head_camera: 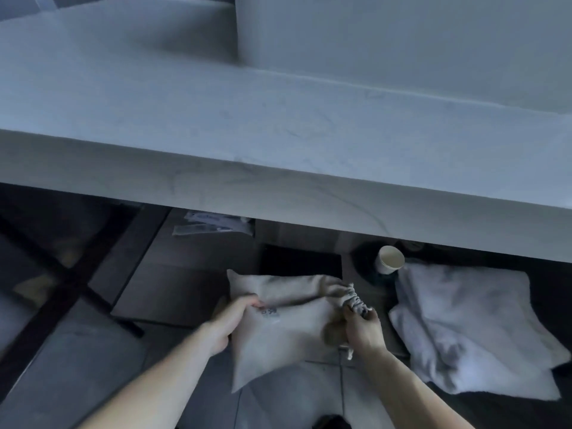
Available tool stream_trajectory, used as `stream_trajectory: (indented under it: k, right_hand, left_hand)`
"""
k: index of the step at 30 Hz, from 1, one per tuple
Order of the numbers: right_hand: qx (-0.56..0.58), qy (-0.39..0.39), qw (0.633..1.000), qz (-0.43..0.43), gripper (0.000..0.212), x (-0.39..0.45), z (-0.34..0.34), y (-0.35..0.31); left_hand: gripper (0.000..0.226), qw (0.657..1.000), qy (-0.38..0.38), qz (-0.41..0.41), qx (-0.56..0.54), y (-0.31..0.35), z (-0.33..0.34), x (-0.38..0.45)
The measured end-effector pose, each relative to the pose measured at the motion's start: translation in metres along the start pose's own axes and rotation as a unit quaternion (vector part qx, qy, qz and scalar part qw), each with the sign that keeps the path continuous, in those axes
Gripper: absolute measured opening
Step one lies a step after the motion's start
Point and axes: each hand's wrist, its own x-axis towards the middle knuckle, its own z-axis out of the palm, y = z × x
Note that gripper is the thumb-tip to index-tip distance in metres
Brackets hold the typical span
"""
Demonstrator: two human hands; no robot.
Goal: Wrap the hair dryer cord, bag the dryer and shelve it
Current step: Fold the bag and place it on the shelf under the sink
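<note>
A beige cloth drawstring bag (288, 332) bulges with something inside; the hair dryer and its cord are hidden from view. The bag hangs in front of the low shelf (185, 274) under the counter. My left hand (230, 323) grips the bag's left side, fingers curled into the fabric near a small printed mark. My right hand (362, 329) pinches the gathered, puckered mouth of the bag at its right end, where a drawstring end dangles below the wrist.
A thick pale stone counter (278, 144) overhangs the shelf. On the shelf lie white folded towels (470, 329) at right, a paper cup (389, 260) tipped on a dark round object, and wrapped packets (213, 226) at the back. A dark frame (62, 274) crosses the left.
</note>
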Motion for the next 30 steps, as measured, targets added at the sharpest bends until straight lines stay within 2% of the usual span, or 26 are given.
stream_trajectory:
  k: [4, 7, 11, 16, 22, 27, 30]
  right_hand:
    - [0.028, 0.013, 0.999, 0.017, 0.034, 0.038, 0.008, 0.019]
    - [0.064, 0.035, 0.997, 0.028, 0.016, 0.06, 0.012, 0.024]
    - [0.122, 0.054, 0.99, 0.044, 0.012, 0.087, 0.022, 0.031]
    - [0.153, 0.067, 0.984, 0.055, 0.029, 0.108, 0.032, 0.036]
    - [0.141, 0.077, 0.986, 0.034, 0.018, 0.126, 0.044, 0.045]
    - [0.143, 0.07, 0.987, 0.011, 0.02, 0.134, 0.055, 0.049]
    - [0.13, 0.061, 0.99, 0.006, 0.024, 0.14, 0.058, 0.048]
  left_hand:
    - [0.064, 1.0, 0.008, 0.022, 0.006, 0.007, 0.012, 0.039]
    - [0.064, 1.0, 0.007, 0.03, 0.001, 0.018, 0.022, 0.061]
    - [0.06, 0.999, 0.009, 0.047, 0.02, 0.035, 0.034, 0.082]
    - [0.061, 0.997, 0.027, 0.057, 0.04, 0.048, 0.045, 0.104]
    - [0.08, 0.994, 0.038, 0.072, 0.071, 0.057, 0.048, 0.126]
    - [0.079, 0.993, 0.055, 0.089, 0.058, 0.057, 0.049, 0.136]
    - [0.07, 0.99, 0.067, 0.106, 0.071, 0.058, 0.054, 0.138]
